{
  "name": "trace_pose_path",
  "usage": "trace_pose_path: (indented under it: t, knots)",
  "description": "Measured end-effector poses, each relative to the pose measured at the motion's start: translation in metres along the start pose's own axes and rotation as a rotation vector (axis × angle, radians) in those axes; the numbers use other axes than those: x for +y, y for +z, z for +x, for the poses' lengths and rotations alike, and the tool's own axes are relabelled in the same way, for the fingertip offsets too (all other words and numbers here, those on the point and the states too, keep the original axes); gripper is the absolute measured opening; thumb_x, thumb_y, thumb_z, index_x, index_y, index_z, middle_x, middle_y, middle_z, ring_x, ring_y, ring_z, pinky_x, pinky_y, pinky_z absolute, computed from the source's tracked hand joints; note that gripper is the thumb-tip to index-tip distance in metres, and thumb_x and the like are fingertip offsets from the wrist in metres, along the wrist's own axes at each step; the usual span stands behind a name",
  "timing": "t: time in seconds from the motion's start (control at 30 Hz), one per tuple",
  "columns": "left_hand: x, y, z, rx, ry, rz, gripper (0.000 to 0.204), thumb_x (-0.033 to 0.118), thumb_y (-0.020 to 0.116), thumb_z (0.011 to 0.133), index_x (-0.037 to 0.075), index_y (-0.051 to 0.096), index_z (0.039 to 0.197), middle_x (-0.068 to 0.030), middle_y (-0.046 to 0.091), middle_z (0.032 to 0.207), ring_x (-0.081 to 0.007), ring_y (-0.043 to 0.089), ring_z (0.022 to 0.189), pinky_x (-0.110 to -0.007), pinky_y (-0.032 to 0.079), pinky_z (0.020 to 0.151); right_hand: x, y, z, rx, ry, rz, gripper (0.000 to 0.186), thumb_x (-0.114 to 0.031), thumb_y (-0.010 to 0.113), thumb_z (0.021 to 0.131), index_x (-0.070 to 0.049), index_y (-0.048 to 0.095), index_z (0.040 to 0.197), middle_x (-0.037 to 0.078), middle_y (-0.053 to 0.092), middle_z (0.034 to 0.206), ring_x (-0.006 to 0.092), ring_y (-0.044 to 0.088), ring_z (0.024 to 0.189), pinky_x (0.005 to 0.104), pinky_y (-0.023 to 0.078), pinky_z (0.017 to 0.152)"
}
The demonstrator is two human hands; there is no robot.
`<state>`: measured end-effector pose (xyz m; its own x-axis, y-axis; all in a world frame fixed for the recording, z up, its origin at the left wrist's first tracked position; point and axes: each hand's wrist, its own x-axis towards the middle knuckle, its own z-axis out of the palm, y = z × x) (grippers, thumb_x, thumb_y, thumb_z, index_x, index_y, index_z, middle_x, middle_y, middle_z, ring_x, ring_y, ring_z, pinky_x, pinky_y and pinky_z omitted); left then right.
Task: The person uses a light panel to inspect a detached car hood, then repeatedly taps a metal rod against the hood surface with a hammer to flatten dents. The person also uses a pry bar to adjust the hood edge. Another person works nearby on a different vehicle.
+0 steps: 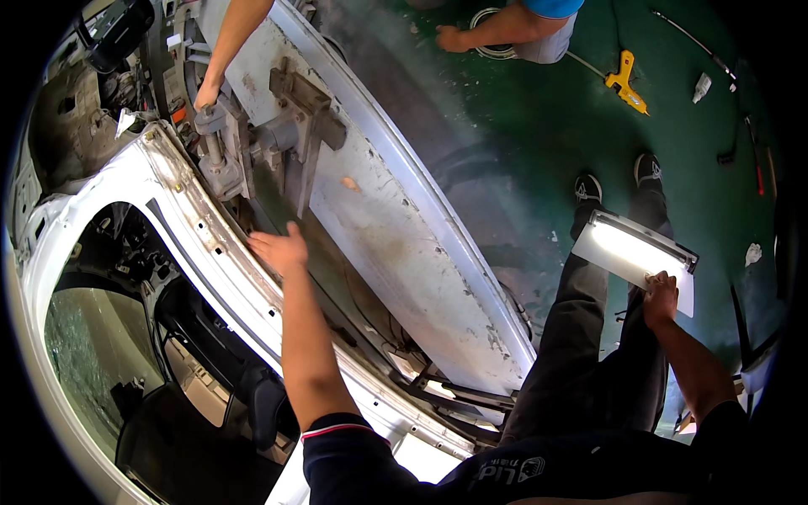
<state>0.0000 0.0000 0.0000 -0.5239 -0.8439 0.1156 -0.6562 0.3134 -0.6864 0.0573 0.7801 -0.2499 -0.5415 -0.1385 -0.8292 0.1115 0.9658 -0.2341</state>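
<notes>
Workshop floor [505, 181]: dark green and worn, it was strewn with loose tools on the right.
White panel [602, 250]: flat, with a glaring bright band and a dark-edged bar along its far side, it was held at the right, above the person's legs [572, 337].
Right hand [661, 296]: its fingers were closed on the panel's near edge; how they were set underneath could not be told.
Left hand [282, 248]: nothing was held; the fingers were stretched out, with the thumb apart, by the car body's edge, and whether it was touched could not be told.
White car body [126, 178]: its cracked glass [93, 337] was exposed on the left.
Metal clamp [220, 151]: at the far left, it was touched by a co-worker's hand [208, 91].
Pale metal beam [396, 244]: it was stretched diagonally between car and floor.
Cable coil [497, 55]: on the far side, it was neared by another co-worker's hand [451, 39].
Yellow gun-shaped tool [624, 82]: it was left lying at the far right.
</notes>
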Motion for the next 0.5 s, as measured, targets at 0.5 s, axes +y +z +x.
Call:
trace_pose_path:
  t: [0.5]
  knots:
    - [0.029,-0.031,0.064,-0.066,-0.01,-0.114,0.114,0.062,0.063,0.091,-0.013,0.01,0.159,-0.029,0.01,0.17,-0.0382,0.011,0.159,-0.042,0.013,0.129,-0.002,-0.007,-0.001,0.014,0.007,-0.005,0.032,-0.006,0.07,0.087,-0.007,0.073,0.119,0.008,0.062,0.11,0.0292,0.057,0.109,0.0412,0.049,0.096]
